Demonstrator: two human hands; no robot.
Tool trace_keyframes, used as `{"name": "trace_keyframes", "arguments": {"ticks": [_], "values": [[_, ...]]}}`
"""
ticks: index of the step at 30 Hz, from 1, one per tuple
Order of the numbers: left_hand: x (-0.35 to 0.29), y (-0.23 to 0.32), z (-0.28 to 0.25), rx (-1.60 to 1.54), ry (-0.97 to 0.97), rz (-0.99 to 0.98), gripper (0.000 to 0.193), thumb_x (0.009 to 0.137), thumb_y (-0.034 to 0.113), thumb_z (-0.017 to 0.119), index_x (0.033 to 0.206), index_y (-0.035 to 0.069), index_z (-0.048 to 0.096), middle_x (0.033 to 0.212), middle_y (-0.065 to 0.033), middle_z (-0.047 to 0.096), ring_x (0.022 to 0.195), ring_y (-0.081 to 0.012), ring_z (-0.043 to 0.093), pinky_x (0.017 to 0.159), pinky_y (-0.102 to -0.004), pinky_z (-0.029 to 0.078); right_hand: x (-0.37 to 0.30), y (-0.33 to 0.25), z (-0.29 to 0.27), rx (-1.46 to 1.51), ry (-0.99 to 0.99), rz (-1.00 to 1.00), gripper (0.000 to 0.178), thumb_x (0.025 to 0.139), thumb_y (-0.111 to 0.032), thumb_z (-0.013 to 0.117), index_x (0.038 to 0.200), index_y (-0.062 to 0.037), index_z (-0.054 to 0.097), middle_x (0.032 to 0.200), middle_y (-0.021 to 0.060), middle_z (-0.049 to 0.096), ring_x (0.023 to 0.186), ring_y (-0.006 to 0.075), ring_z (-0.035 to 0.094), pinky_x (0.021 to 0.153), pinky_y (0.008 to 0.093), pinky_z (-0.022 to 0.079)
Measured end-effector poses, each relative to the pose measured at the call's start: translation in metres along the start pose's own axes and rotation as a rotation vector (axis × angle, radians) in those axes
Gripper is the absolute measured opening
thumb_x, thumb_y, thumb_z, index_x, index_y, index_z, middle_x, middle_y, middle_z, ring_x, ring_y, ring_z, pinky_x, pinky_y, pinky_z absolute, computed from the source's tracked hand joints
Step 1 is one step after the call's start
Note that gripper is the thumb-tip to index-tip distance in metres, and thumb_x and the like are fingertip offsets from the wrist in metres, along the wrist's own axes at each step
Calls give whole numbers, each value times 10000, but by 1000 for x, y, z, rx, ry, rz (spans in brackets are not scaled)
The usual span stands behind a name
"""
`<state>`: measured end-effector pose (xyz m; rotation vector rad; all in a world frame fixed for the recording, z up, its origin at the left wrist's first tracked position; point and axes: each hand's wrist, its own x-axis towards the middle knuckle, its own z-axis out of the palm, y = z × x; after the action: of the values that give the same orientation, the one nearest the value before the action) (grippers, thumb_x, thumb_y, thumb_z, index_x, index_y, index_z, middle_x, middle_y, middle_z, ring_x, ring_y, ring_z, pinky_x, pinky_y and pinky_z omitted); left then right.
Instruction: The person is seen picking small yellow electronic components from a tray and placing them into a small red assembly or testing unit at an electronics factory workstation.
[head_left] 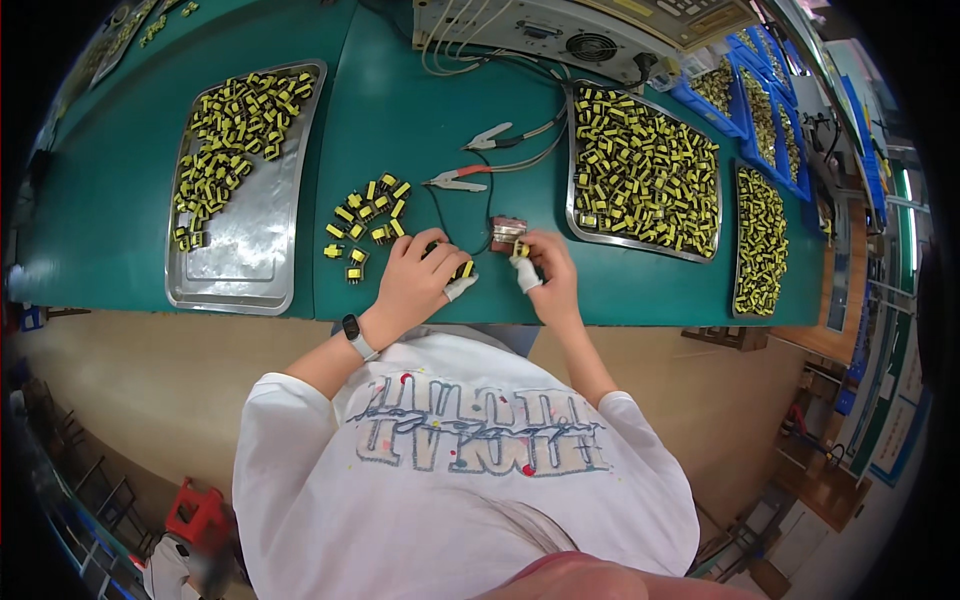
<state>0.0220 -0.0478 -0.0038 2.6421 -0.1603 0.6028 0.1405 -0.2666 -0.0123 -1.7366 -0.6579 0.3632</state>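
My right hand (pixel 549 272) pinches a small yellow-and-black transformer (pixel 520 249) between thumb and fingers, right at a reddish-brown test fixture (pixel 508 229) with a metallic strip. White covering wraps the thumb. My left hand (pixel 419 279) is curled over the green bench with small yellow-and-black transformers (pixel 464 270) in its fingers; how many is hidden. Its thumb is wrapped in white too, and a band sits on the wrist. Just left of that hand lies a loose group of transformers (pixel 374 207). Two alligator clips (pixel 459 179) rest beyond the fixture, their leads running to it.
A metal tray (pixel 229 283) partly filled with transformers stands at left. To the right are a full metal tray (pixel 645 170) and a narrower full tray (pixel 761 243). A bench instrument (pixel 580 35) with cables stands at the back, blue bins (pixel 740 110) at far right.
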Motion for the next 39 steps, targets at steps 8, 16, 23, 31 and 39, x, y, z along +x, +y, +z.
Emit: {"name": "trace_keyframes", "arguments": {"ticks": [8,16,23,31,39], "values": [[-1,2,-11,-7,-117,11,364,824,264,772,1148,130,676,1135,-25,635,1191,-252,561,986,-462,416,11,2,-10,-105,61,39,331,912,98,636,1228,-1,656,1279,116,575,1005,170,649,831,290,544],[-1,7,-16,-1,-151,-31,390,823,215,774,1189,135,666,1261,-49,596,1299,-285,506,1110,-556,352,18,-14,-12,-491,-22,-134,431,813,127,671,1212,-34,680,1197,104,598,932,268,672,796,348,567],[5,12,-20,-138,-106,-115,356,742,99,802,1080,139,699,1276,-27,605,1297,-296,500,1102,-527,341,16,-26,-1,-132,28,30,342,899,80,636,1219,-28,686,1104,97,643,896,203,664,783,317,546],[8,17,-23,-256,-49,-134,376,767,184,845,1119,135,724,1286,-22,619,1282,-303,499,1078,-477,373,5,-29,24,611,-242,710,273,1061,-223,598,1207,-8,682,928,24,688,710,96,604,599,239,457],[2,3,-38,-161,-190,-98,377,776,102,800,1132,113,678,1338,-56,589,1294,-332,490,1083,-491,377,25,-20,4,-114,219,339,206,1005,-188,700,1052,13,693,845,18,677,713,66,556,602,237,438]]}}
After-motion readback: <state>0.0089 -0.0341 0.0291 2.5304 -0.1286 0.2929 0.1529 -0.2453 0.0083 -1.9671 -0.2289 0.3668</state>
